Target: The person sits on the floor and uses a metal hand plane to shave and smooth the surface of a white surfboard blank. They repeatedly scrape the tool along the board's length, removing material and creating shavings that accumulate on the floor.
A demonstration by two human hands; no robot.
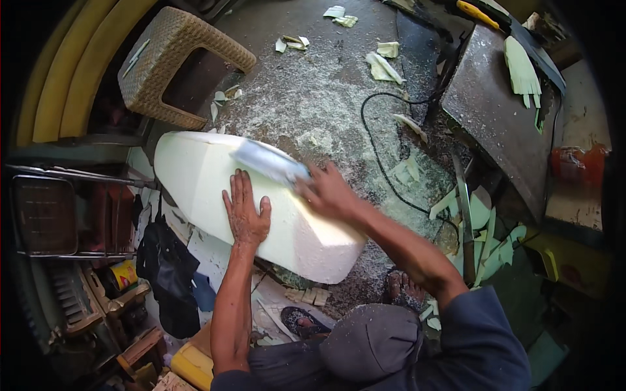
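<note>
The right hand [326,189] grasps a pale blue-grey tool [268,163], motion-blurred, any marking on it unreadable, lying along the far edge of a whitish foam block [202,186]. The left hand [246,215], grasping nothing, rests flat on the block between its near and far edges. The block sits before the person, its rounded end leftward. Beyond its far edge, shavings cover the floor [280,124]. Rightward, an offcut [521,65] lies near the far right corner of a dark board [482,98]. At left, a yellow-and-red container [124,274] bears a label too small to read.
</note>
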